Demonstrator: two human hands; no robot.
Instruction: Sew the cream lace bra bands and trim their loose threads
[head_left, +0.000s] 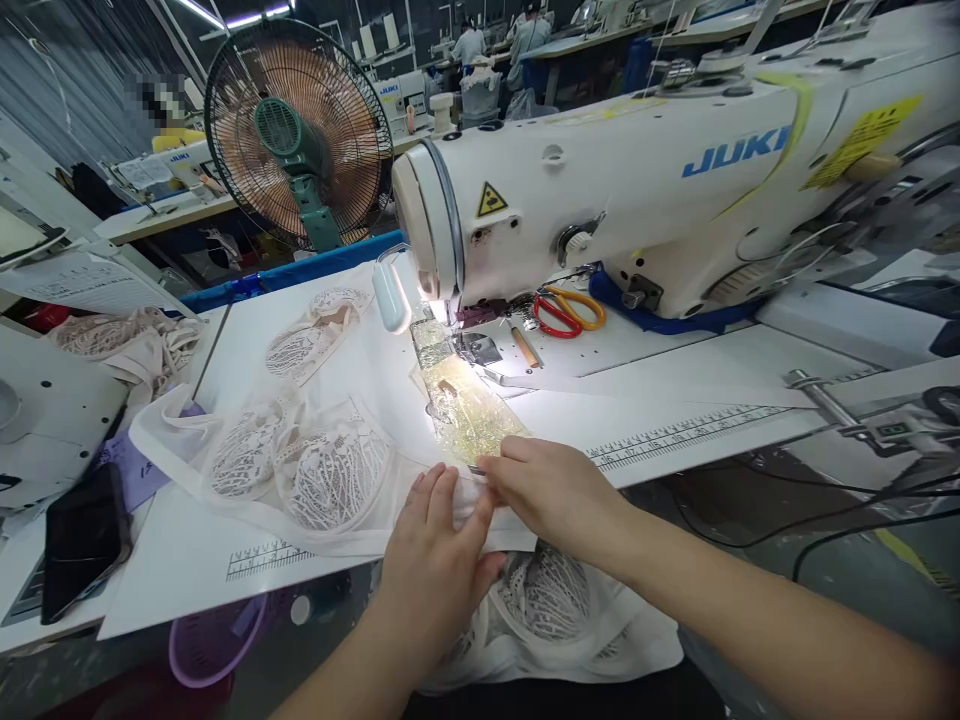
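Note:
A white lace bra [334, 480] lies on the sewing table, its cups to the left and its band running under my hands. My left hand [435, 545] is closed on the white band near the table's front edge, thumb and fingers together. My right hand [551, 495] pinches the band's edge right beside it; a small dark item shows at its fingertips, too small to name. Just beyond my hands, a yellowish taped guide plate [469, 405] leads to the needle area of the JUKI sewing machine [600, 190]. More lace bras [547, 595] are heaped on my lap.
Red-handled scissors [556, 318] and orange-handled ones [581, 305] lie under the machine arm. Another lace bra piece [311, 340] rests farther back. At left are a phone [84, 540] and a purple basket [217, 645] below. A fan [300, 135] stands behind the table.

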